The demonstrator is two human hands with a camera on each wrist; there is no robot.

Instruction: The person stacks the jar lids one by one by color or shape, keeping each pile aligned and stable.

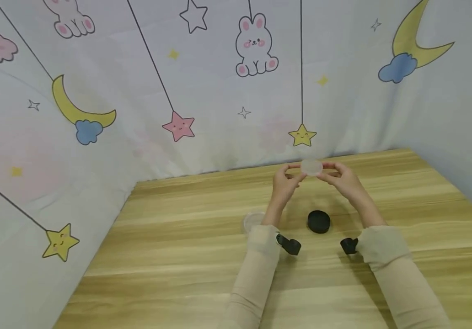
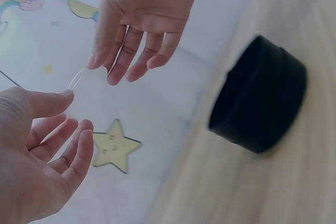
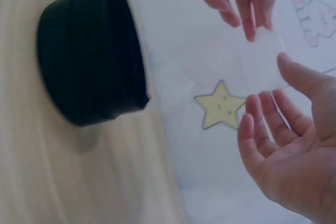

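Note:
A thin, translucent whitish disc (image 1: 312, 167) is held up above the far part of the table, between both hands. My left hand (image 1: 285, 183) pinches its left edge between thumb and fingers. On the opposite edge, my right hand (image 1: 345, 180) pinches it the same way. In the right wrist view the disc (image 3: 262, 59) looks flat and nearly see-through, with the other fingers spread loosely below. A round black container (image 1: 319, 222), open at the top, stands on the table below and between the forearms. It shows large in the left wrist view as a short black cylinder (image 2: 262, 95).
A clear round lid or dish (image 1: 254, 221) lies on the wooden table (image 1: 178, 256), partly hidden by the left forearm. Black wrist cameras (image 1: 289, 245) stick out from the sleeves. Behind the table hangs a white curtain (image 1: 215, 82) printed with stars, moons and rabbits.

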